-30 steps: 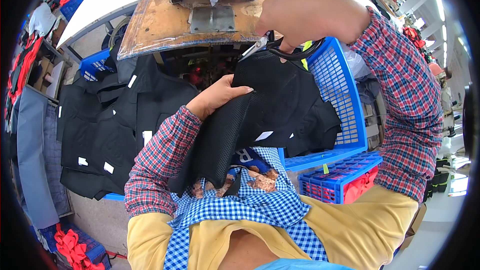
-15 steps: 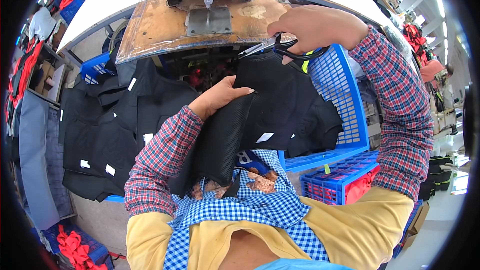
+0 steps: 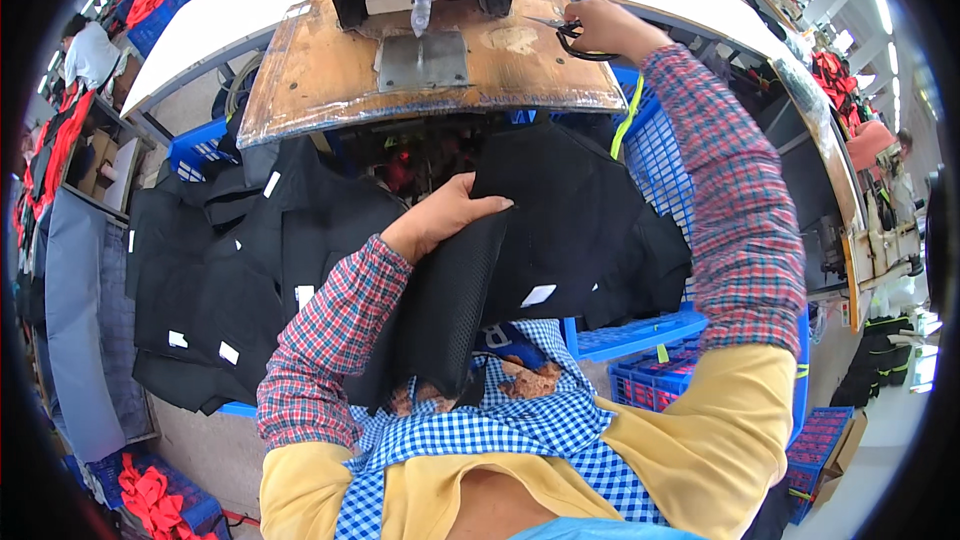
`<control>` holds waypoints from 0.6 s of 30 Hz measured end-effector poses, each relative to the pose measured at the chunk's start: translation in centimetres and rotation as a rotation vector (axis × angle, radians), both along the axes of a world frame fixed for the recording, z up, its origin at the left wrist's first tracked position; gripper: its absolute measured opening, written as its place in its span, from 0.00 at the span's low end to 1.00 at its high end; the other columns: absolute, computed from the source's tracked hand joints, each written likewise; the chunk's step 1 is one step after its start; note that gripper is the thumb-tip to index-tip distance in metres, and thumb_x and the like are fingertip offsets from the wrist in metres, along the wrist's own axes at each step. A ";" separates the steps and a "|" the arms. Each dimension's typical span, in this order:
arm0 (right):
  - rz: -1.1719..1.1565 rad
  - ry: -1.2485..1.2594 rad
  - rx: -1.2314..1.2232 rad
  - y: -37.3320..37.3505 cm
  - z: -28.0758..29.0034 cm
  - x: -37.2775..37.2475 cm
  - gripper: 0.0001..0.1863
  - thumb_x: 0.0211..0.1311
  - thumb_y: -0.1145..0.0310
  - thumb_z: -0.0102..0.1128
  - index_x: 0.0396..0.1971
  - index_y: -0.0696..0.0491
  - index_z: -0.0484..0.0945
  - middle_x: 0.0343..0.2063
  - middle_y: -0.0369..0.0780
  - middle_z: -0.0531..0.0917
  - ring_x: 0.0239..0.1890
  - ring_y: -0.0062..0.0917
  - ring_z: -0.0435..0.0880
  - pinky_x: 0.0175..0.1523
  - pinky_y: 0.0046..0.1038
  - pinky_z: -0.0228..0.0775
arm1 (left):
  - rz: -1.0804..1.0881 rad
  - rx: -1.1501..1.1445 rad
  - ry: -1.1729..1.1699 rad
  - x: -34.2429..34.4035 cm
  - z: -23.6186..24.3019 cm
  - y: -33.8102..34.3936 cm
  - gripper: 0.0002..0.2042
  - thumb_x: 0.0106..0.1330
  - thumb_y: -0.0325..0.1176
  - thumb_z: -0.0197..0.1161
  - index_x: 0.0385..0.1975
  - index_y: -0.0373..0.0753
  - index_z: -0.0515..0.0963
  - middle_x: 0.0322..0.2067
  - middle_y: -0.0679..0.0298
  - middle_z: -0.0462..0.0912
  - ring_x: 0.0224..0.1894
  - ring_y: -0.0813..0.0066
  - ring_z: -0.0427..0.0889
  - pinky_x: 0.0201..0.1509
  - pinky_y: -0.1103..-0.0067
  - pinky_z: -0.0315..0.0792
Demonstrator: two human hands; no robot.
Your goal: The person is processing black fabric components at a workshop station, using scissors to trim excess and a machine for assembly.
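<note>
My left hand grips the edge of a black padded fabric piece with a small white label, thumb on top. The piece hangs over my lap, its mesh side folded toward me. My right hand is closed round black-handled scissors above the right end of a wooden board. Their blades point left, apart from the fabric. A yellow-green strip lies along the fabric's far right edge.
A machine head stands over a metal plate on the board. More black padded pieces with white labels pile up at left. A blue crate stands at right, and another crate with red contents sits below it.
My right hand has carried the scissors up and away from the fabric's top edge to over the board. My left hand keeps its grip on the black piece.
</note>
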State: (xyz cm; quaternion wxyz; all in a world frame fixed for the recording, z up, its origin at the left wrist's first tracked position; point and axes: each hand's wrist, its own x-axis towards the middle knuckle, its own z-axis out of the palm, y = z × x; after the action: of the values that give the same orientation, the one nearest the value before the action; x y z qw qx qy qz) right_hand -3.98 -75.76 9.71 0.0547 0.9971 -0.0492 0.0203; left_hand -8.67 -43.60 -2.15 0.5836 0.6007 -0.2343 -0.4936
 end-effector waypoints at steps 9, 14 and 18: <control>0.027 -0.279 -0.100 -1.5 -5.3 5.6 0.23 0.53 0.52 0.64 0.31 0.61 0.83 0.34 0.51 0.84 0.38 0.45 0.83 0.47 0.40 0.75 | 0.012 -0.009 0.067 0.5 1.7 0.4 0.17 0.63 0.30 0.64 0.50 0.31 0.74 0.37 0.63 0.83 0.34 0.81 0.82 0.37 0.86 0.77; 0.209 0.343 0.554 11.2 -0.5 -2.2 0.33 0.57 0.38 0.56 0.24 0.59 0.82 0.20 0.42 0.81 0.27 0.30 0.82 0.38 0.29 0.72 | 0.001 -0.057 0.091 0.5 1.4 0.4 0.16 0.63 0.29 0.64 0.49 0.31 0.74 0.37 0.63 0.83 0.34 0.80 0.83 0.37 0.86 0.77; 0.420 0.476 0.366 13.2 -0.4 -5.4 0.32 0.59 0.39 0.57 0.20 0.58 0.81 0.19 0.38 0.80 0.23 0.26 0.78 0.34 0.22 0.68 | -0.045 0.054 0.009 0.6 1.9 0.2 0.15 0.64 0.30 0.63 0.49 0.32 0.74 0.36 0.66 0.83 0.33 0.83 0.82 0.38 0.86 0.76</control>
State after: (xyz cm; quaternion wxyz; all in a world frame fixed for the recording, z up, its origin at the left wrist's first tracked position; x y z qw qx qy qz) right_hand -9.38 -62.61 9.34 -0.1201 0.9555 0.1681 -0.2104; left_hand -8.07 -43.40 -0.24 0.5570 0.6085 -0.2320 -0.5155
